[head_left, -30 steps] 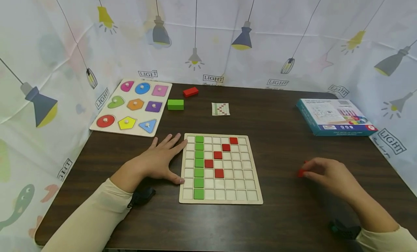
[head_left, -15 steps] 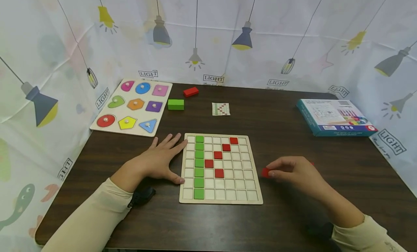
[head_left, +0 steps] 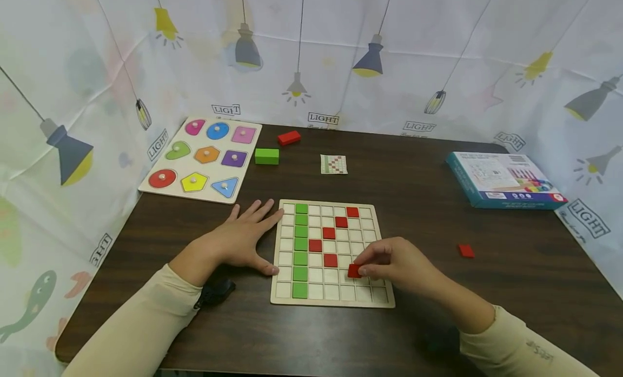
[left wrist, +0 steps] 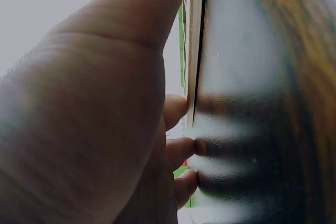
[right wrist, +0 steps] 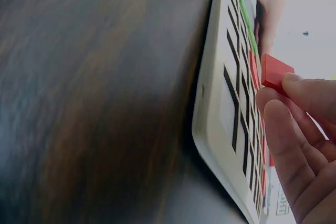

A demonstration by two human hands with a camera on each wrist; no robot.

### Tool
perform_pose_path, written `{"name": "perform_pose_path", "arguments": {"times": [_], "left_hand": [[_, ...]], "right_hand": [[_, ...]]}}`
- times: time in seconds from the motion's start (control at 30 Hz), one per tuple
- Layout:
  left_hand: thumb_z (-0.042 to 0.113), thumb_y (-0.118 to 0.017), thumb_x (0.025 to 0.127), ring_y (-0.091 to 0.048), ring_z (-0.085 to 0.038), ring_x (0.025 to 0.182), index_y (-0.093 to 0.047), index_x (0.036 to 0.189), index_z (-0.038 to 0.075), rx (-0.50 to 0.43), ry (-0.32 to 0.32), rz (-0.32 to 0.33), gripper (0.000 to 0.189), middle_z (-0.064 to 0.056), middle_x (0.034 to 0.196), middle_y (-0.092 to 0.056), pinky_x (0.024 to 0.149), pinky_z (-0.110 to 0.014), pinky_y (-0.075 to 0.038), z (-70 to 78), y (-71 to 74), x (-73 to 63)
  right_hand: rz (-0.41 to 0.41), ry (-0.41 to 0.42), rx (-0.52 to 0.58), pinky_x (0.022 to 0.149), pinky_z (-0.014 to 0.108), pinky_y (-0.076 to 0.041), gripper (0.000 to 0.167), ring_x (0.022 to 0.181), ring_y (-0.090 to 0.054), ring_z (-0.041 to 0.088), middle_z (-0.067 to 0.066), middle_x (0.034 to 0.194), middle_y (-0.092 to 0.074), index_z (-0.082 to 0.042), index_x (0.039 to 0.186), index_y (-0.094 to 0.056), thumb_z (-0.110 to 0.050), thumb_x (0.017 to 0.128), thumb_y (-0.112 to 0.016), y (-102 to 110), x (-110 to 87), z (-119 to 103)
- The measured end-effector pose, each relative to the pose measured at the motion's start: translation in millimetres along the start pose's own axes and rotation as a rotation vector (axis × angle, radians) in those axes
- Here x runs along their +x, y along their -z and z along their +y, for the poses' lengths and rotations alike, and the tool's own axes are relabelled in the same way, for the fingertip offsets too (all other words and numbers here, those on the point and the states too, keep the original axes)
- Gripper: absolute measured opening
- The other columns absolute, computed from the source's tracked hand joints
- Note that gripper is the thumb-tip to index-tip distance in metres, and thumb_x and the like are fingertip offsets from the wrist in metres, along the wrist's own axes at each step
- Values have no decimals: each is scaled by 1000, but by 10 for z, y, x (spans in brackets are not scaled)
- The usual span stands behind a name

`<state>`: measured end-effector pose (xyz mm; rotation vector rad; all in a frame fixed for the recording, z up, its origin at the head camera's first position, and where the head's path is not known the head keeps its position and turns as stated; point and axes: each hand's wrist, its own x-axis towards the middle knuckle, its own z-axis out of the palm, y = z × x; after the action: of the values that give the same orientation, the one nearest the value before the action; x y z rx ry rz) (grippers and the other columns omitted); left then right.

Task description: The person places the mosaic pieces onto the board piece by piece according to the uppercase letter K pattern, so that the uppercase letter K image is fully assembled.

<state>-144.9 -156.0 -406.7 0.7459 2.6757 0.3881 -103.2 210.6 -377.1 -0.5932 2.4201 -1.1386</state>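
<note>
A square wooden grid board (head_left: 336, 303) lies on the dark table, with a column of green tiles (head_left: 300, 244) near its left side and a slanting row of red tiles (head_left: 329, 233). My left hand (head_left: 233, 242) is spread flat beside the board, thumb and index fingertip at its left edge. Over the lower right part of the board, my right hand (head_left: 401, 266) pinches a red square tile (head_left: 353, 271) between thumb and fingers. In the right wrist view that red tile (right wrist: 276, 73) shows held close over the grid, tilted.
One loose red tile (head_left: 465, 251) lies right of the board. Behind are a small pattern card (head_left: 333, 164), a green block (head_left: 267, 156), a red block (head_left: 289, 138), a shape puzzle (head_left: 163, 193) at left, and a boxed set (head_left: 506, 180) at right.
My right hand has picked a red tile from the right of the table and carried it left over the board. The left hand stays at the board's edge.
</note>
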Motion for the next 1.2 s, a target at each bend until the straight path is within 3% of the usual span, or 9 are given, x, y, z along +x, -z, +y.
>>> {"name": "perform_pose_path", "arguments": {"times": [0.37, 0.6, 0.73, 0.9, 1.2], "left_hand": [[85, -71, 66, 3, -34, 155, -12, 166, 25, 5, 1, 1, 131, -7, 171, -1, 115, -68, 4, 4, 15, 9], [84, -72, 67, 2, -35, 155, -12, 166, 24, 0, -1, -1, 130, -8, 171, -1, 115, -68, 4, -3, 11, 7], [83, -72, 68, 3, -34, 155, -12, 166, 24, 0, 2, -7, 130, -7, 171, 0, 116, -67, 4, 15, 26, 3], [83, -72, 68, 3, -33, 155, -12, 166, 24, 2, 3, -8, 129, -7, 171, 0, 116, -67, 4, 26, 28, 10], [83, -73, 68, 2, -34, 155, -13, 166, 24, 0, 1, -5, 129, -8, 171, -1, 115, -68, 4, -1, 14, 15]], "right_hand": [[10, 34, -156, 72, 28, -52, 10, 82, -62, 12, -17, 90, -72, -25, 98, -80, -19, 90, -81, -167, 45, -73], [56, 147, -275, 68, 26, -50, 13, 79, -56, 8, -17, 90, -65, -23, 98, -81, -15, 88, -83, -234, 45, -35], [64, 177, -282, 68, 26, -50, 14, 80, -56, 8, -17, 91, -64, -23, 99, -82, -14, 88, -82, -245, 37, -22], [96, 166, -291, 70, 26, -54, 14, 82, -58, 6, -18, 93, -66, -22, 101, -82, -15, 89, -82, -186, -8, 20], [197, -5, -277, 78, 27, -57, 23, 92, -67, 9, -7, 105, -72, -16, 113, -78, -16, 90, -81, 138, -223, 199]]}}
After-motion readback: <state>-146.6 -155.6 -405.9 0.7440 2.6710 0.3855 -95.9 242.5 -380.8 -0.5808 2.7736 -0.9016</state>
